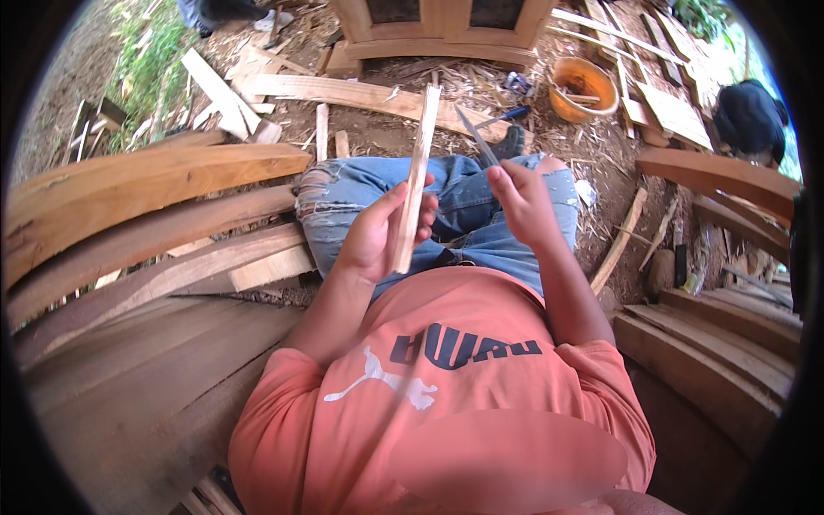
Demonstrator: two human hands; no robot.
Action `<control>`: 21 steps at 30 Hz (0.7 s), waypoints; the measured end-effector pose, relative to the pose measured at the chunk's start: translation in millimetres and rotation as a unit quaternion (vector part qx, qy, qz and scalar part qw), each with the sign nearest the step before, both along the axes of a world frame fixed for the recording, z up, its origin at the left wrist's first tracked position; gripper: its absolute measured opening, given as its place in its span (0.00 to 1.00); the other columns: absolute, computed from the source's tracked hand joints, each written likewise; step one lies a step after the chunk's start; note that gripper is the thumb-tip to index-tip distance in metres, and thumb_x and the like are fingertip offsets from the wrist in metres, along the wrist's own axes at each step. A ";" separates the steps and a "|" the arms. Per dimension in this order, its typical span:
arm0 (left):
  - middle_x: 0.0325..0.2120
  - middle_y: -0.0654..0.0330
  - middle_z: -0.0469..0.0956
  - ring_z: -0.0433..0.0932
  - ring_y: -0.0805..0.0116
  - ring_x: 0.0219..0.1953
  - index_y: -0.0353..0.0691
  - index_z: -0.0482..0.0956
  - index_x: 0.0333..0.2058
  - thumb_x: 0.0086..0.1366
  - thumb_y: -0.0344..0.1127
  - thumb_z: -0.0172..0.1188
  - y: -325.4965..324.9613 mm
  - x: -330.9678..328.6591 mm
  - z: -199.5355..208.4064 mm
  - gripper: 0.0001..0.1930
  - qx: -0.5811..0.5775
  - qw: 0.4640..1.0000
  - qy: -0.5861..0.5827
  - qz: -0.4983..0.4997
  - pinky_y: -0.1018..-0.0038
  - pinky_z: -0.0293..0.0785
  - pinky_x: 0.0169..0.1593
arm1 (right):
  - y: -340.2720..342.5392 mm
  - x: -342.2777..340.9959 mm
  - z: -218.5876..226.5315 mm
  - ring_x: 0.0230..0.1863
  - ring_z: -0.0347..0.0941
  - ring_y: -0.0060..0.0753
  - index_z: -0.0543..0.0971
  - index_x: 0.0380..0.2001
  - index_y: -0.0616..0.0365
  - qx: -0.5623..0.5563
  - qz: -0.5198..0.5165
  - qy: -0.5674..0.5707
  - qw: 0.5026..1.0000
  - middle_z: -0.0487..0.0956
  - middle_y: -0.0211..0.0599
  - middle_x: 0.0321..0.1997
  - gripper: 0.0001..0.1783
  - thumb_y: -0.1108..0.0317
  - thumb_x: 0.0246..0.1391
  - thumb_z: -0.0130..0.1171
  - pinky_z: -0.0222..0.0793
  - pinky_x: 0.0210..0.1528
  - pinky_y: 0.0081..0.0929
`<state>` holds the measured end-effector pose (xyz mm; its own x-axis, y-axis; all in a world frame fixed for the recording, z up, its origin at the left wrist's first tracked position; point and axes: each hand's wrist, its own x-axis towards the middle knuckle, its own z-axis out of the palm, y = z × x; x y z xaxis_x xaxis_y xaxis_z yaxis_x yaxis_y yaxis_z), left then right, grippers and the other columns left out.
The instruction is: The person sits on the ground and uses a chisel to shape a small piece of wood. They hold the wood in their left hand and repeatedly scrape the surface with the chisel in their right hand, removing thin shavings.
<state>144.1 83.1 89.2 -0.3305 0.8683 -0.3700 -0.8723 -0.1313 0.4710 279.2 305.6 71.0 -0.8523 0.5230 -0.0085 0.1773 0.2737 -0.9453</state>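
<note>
Above my lap, my left hand (386, 225) is wrapped round a narrow strip of pale wood (420, 163). The strip stands nearly upright in the picture, its lower end passing below my palm and its far end reaching past my knees. My right hand (521, 199) is closed on a knife, whose grey pointed blade (475, 136) slants up and to the left. The knife's handle is hidden inside my fingers. Blade and wood strip are apart, with a gap between them over my jeans (468, 197).
A long board (343, 92) lies across the shaving-strewn ground ahead, with a blue-handled tool (513, 113) near its right end. An orange bucket (584, 90) stands front right. A wooden panelled piece (442, 43) rises at the back. Planks (154, 184) flank me. A dark-clothed person (751, 118) is far right.
</note>
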 end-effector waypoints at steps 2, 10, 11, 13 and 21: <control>0.40 0.62 0.78 0.77 0.70 0.40 0.42 0.70 0.63 0.77 0.45 0.57 -0.7 -8.3 -8.6 0.22 -0.002 0.999 0.035 0.026 0.72 0.76 0.44 | -12.6 -0.7 -8.8 0.25 0.57 0.19 0.74 0.27 0.64 -0.041 0.027 0.005 0.999 0.65 0.28 0.18 0.31 0.44 0.71 0.56 0.57 0.26 0.31; 0.43 0.67 0.79 0.80 0.73 0.46 0.47 0.74 0.56 0.75 0.35 0.61 1.9 -15.9 -9.2 0.14 -0.047 0.959 0.204 0.192 0.68 0.80 0.50 | -36.8 -5.8 -2.0 0.27 0.65 0.11 0.81 0.38 0.59 -0.225 0.060 -0.011 0.972 0.76 0.22 0.25 0.20 0.51 0.66 0.66 0.58 0.28 0.18; 0.43 0.67 0.79 0.81 0.73 0.47 0.47 0.74 0.56 0.74 0.35 0.62 2.9 -15.5 -7.8 0.14 -0.058 0.951 0.222 0.205 0.67 0.80 0.50 | -39.8 -6.8 -2.4 0.26 0.65 0.10 0.81 0.40 0.59 -0.248 0.047 -0.001 0.968 0.77 0.22 0.26 0.18 0.53 0.65 0.68 0.57 0.26 0.17; 0.44 0.66 0.80 0.81 0.71 0.48 0.47 0.75 0.55 0.74 0.35 0.63 3.7 -13.3 -8.2 0.14 -0.063 0.949 0.232 0.205 0.67 0.80 0.49 | -42.9 -7.9 -0.4 0.23 0.64 0.09 0.82 0.42 0.59 -0.286 0.027 0.012 0.958 0.77 0.22 0.26 0.16 0.56 0.64 0.70 0.55 0.23 0.15; 0.44 0.62 0.83 0.83 0.71 0.44 0.42 0.78 0.55 0.69 0.32 0.69 -10.5 -23.0 -25.4 0.17 -0.065 0.932 0.316 0.167 0.78 0.82 0.39 | -10.5 -9.4 4.0 0.21 0.67 0.11 0.81 0.47 0.63 -0.287 0.058 0.064 0.954 0.81 0.28 0.29 0.17 0.59 0.64 0.68 0.60 0.22 0.14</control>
